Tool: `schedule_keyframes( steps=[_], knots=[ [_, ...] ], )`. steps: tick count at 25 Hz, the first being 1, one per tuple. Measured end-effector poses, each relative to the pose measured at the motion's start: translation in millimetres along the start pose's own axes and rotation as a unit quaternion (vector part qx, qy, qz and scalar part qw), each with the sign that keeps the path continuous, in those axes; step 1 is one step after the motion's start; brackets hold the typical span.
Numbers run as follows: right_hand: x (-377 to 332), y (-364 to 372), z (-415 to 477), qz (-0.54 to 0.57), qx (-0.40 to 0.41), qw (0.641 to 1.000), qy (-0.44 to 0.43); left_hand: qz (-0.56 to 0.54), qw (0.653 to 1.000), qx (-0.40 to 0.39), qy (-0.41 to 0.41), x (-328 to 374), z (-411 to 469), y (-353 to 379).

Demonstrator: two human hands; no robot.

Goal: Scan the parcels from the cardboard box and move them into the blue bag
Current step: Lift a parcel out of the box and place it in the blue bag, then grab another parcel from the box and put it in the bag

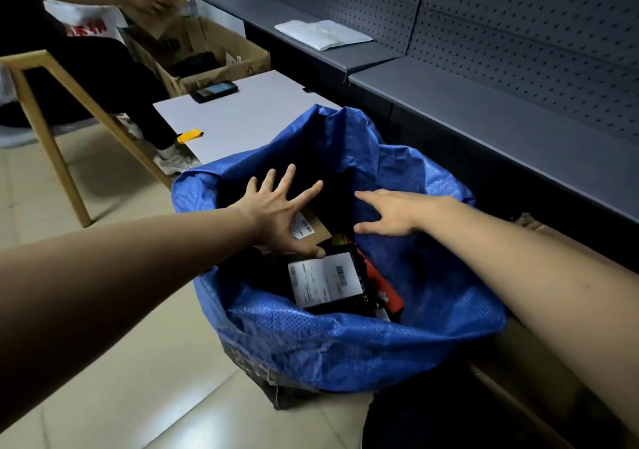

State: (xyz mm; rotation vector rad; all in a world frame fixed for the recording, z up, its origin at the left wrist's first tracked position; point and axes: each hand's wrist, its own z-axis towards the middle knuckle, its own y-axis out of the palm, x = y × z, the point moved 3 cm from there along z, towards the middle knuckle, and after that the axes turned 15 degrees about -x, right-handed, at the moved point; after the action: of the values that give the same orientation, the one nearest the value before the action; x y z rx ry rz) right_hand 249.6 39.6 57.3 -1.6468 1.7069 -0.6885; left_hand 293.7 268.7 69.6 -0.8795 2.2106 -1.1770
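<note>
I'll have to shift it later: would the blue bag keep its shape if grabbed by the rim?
Probably not: the blue bag is thin woven sheet, its rim already crumpled and folded over, so it should flop. Its sheen suggests a slick surface. With boxed parcels inside, it likely sags at the bottom.

Both bare arms reach forward and angle inward from the lower corners of the view, elbows nearly straight. The left grip (280, 213) faces palm down, its fingers (307, 193) straight and fanned wide, thumb stretched back toward the body. The right grip (392, 213) lies flat, fingers pointing left, thumb below. The two are near each other but apart.
</note>
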Motion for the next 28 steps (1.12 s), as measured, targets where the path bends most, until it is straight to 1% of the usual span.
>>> schedule_keyframes(
  steps=[4,7,11,15,20,23,28],
  knots=[
    [-11,-5,-21,-0.036,0.047,0.998,-0.008,0.006,0.999,0.027,0.017,10,-9,-8],
    [-11,-10,-41,-0.044,0.074,0.996,0.022,0.017,0.998,0.049,0.035,16,-18,-16],
    [4,-15,-79,-0.036,0.103,0.993,0.037,-0.008,0.996,0.065,0.058,27,-24,-29],
    [25,-12,-120,-0.013,0.129,0.989,0.073,-0.002,0.990,0.108,0.089,52,-28,-52],
    [57,-5,-181,-0.001,0.160,0.978,0.136,0.037,0.972,0.194,0.129,110,-35,-88],
    [76,4,-219,0.010,0.167,0.971,0.173,0.045,0.961,0.217,0.166,150,-41,-104],
    [115,41,-284,0.055,0.168,0.955,0.238,0.061,0.938,0.255,0.228,218,-47,-118]
  ],
)
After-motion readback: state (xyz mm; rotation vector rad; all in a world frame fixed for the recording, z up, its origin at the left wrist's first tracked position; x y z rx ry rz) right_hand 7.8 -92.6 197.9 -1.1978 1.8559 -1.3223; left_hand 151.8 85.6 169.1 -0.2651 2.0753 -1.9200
